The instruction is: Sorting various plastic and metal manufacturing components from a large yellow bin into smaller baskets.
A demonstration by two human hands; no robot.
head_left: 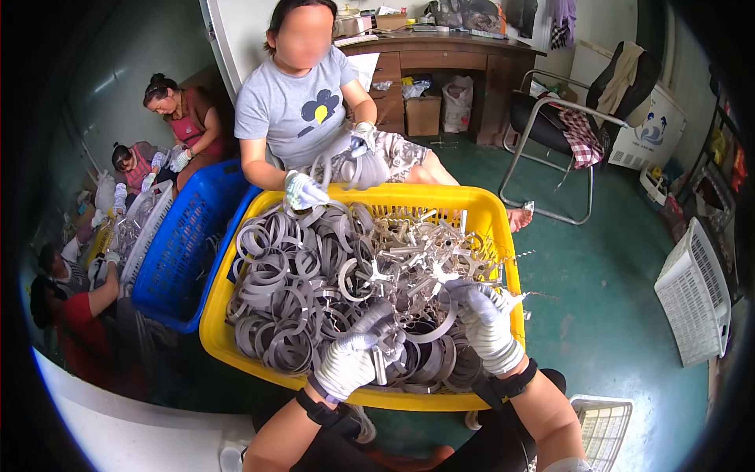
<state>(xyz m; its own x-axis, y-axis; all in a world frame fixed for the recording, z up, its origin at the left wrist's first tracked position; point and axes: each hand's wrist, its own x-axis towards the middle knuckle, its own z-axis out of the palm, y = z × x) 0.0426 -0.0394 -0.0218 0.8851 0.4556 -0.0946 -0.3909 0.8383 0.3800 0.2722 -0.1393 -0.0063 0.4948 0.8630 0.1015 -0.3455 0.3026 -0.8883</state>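
Note:
A yellow plastic basket (515,315) in front of me is heaped with grey flat rings (271,315) on the left and silver metal scraps with twisted strands (425,244) on the right. My left hand (350,362), in a white glove with greyed fingers, is closed over the near part of the heap, on a small silver metal piece (380,368). My right hand (487,322), gloved alike, pinches a grey ring (447,324) above the near right of the heap. Its fingertips partly hide the ring's upper end.
Across the basket, a seated co-worker (303,110) in gloves holds several grey rings (366,169). A blue basket (185,244) stands at left, with more people working beyond it. At right are a black chair (562,118) and a white basket (696,287); a desk (440,55) stands behind.

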